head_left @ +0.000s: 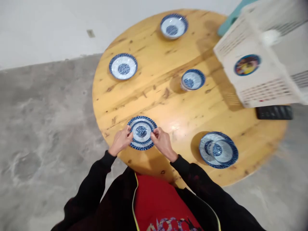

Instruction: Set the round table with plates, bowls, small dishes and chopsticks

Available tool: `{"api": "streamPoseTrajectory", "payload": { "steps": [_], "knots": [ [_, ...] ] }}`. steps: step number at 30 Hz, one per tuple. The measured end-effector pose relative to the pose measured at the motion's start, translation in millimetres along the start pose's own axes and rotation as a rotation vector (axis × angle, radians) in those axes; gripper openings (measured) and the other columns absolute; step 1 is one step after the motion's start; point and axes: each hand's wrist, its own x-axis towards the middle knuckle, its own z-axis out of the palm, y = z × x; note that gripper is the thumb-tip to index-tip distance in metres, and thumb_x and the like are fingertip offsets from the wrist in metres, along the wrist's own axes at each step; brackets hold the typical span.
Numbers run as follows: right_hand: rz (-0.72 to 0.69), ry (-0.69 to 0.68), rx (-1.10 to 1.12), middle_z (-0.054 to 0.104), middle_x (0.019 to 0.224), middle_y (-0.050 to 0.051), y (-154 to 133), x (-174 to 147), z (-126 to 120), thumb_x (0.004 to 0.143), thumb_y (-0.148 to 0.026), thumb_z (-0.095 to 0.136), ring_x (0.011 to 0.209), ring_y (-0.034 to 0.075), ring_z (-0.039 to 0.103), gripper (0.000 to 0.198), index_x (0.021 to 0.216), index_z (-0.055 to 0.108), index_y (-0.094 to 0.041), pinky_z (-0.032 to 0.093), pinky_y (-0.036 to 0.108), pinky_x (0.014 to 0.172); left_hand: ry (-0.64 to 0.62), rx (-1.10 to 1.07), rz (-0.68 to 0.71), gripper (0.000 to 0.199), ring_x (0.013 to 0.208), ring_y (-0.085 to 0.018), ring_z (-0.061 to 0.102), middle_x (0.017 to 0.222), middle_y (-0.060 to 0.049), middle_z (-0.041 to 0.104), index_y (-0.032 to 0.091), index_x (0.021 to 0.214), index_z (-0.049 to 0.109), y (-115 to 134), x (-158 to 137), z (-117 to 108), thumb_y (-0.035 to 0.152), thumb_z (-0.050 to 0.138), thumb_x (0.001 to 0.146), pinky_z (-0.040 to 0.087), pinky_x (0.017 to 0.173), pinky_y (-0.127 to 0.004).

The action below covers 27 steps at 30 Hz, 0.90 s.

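At the table's near edge, a small blue-and-white bowl (141,131) sits within a wider blue-rimmed plate (141,148). My left hand (122,139) pinches the small bowl's rim on its left side. On the opposite side, the fingers of my right hand (164,143) are closed at the same rim. Whether the small bowl rests on the plate or is slightly raised, I cannot tell.
The round wooden table (149,93) also carries two shallow dishes (123,66) (174,26), a cup-like bowl (193,79) and a bowl (229,150) with a smaller vessel inside. At right stand a white printed box (231,45) and a black handset (274,112).
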Motion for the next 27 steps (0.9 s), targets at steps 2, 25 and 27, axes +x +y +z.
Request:
{"api": "streamPoseTrajectory", "payload": {
  "steps": [2, 25, 27],
  "knots": [
    [-0.009, 0.005, 0.026, 0.07, 0.07, 0.006, -2, 5, -8, 0.086, -0.043, 0.052, 0.067, 0.023, 0.07, 0.02, 0.078, 0.054, -0.024, 0.046, 0.031, 0.064, 0.011, 0.033, 0.004, 0.011, 0.07, -0.023, 0.067, 0.066, 0.002, 0.066, 0.024, 0.098, 0.052, -2, 2, -5, 0.032, 0.048, 0.093, 0.039, 0.065, -0.031],
    [0.481, 0.312, 0.483, 0.072, 0.074, 0.007, 31, -103, -6, 0.074, -0.065, 0.072, 0.062, 0.021, 0.068, 0.05, 0.084, 0.07, -0.017, 0.058, 0.03, 0.061, 0.173, -0.381, 0.058, 0.013, 0.057, -0.011, 0.057, 0.065, 0.004, 0.062, 0.021, 0.085, 0.054, -33, 6, -16, 0.029, 0.047, 0.093, 0.04, 0.057, -0.023],
    [0.461, 0.319, 0.506, 0.072, 0.076, 0.006, 26, -109, 0, 0.075, -0.066, 0.072, 0.063, 0.02, 0.068, 0.051, 0.086, 0.071, -0.017, 0.057, 0.03, 0.061, 0.196, -0.389, 0.057, 0.012, 0.058, -0.011, 0.057, 0.066, 0.004, 0.062, 0.021, 0.085, 0.055, -40, 6, -17, 0.028, 0.047, 0.092, 0.04, 0.058, -0.023]
  ]
}}
